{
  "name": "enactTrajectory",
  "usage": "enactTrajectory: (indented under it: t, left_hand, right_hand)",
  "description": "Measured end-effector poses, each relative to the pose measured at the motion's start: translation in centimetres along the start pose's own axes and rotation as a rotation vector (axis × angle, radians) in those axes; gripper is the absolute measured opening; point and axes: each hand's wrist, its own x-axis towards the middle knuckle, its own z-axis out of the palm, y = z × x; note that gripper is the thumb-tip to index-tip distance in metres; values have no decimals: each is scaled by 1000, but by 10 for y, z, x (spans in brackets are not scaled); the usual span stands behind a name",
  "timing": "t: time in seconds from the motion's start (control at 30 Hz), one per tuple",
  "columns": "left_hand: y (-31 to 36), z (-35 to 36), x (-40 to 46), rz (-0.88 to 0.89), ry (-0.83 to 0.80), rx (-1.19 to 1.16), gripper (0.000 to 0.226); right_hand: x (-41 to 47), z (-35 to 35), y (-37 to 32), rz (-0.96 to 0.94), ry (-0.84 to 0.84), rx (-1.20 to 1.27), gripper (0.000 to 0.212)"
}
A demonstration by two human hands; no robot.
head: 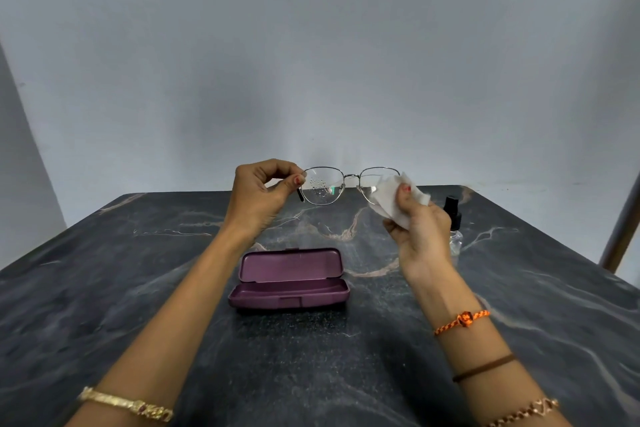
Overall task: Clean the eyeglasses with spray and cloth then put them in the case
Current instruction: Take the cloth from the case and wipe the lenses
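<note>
Now the left hand (258, 196) pinches the glasses (349, 184) at one corner, above the counter (138, 288); the right hand's (420, 236) grip presses a white cloth (389, 196) over the other lens (droplets dot the bare one). Below lies the open purple case (289, 279), the spray bottle (454, 222) just beyond the right hand.

I see a dark marbled counter (138, 288) with pale pinkish veins, its far edge against a plain wall. On it sits a purple case (291, 282), lid open and tipped back, near the middle. Well to the right, toward the far edge, stands a small clear spray bottle (454, 229) with a black pump top, upright and partly hidden.
</note>
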Motion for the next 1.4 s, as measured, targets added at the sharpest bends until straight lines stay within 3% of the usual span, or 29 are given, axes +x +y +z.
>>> enactTrajectory:
  t: [0.37,0.83,1.0,1.2,1.4]
  left_hand:
    - [-4,16,-5,-94,231,-80,27]
    - [4,50,-26,-75,252,-60,22]
    - [5,45,-22,-47,362,-109,26]
    - [1,57,-35,-19,228,-91,33]
    - [-2,58,-38,-43,260,-90,34]
  right_hand:
    - [-3,8,19,235,27,233,15]
    - [-13,18,32,217,42,331,27]
    - [-10,15,30,238,111,353,26]
    - [-13,18,28,273,75,456,26]
    - [-15,18,25,301,-69,505,33]
